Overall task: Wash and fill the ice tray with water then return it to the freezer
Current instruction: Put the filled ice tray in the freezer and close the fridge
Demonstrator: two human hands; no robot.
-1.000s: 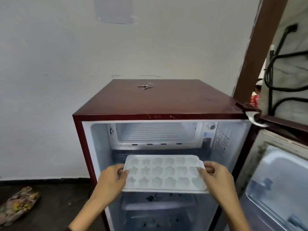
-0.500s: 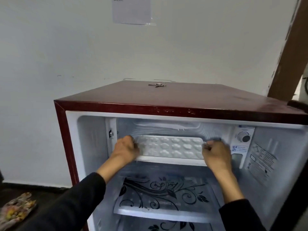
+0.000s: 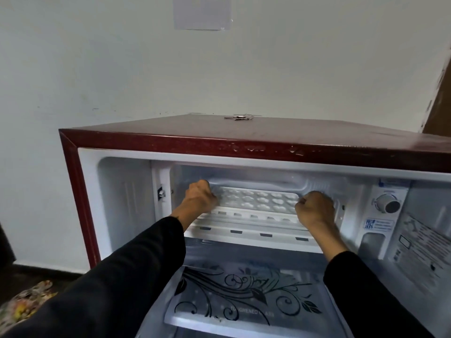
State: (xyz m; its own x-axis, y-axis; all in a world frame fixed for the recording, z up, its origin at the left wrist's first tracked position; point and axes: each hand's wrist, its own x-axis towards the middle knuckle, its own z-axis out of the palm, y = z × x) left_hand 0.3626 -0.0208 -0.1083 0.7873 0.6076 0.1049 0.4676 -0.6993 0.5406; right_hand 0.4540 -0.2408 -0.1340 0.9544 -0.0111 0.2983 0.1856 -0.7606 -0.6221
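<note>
With our left hand and right hand gripping the ice tray ends, we keep it level inside the freezer compartment.

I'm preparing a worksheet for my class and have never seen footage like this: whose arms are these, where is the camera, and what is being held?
There is no machine here. The camera is worn on a person's head and looks forward and down, so the two black-sleeved arms are the wearer's own. The left hand and right hand each grip one end of a white ice tray, which is inside the freezer compartment at the top of a small red fridge with its inside in view. Below is a glass shelf with a black flower pattern. A bunch of keys lies on the fridge top.
</note>
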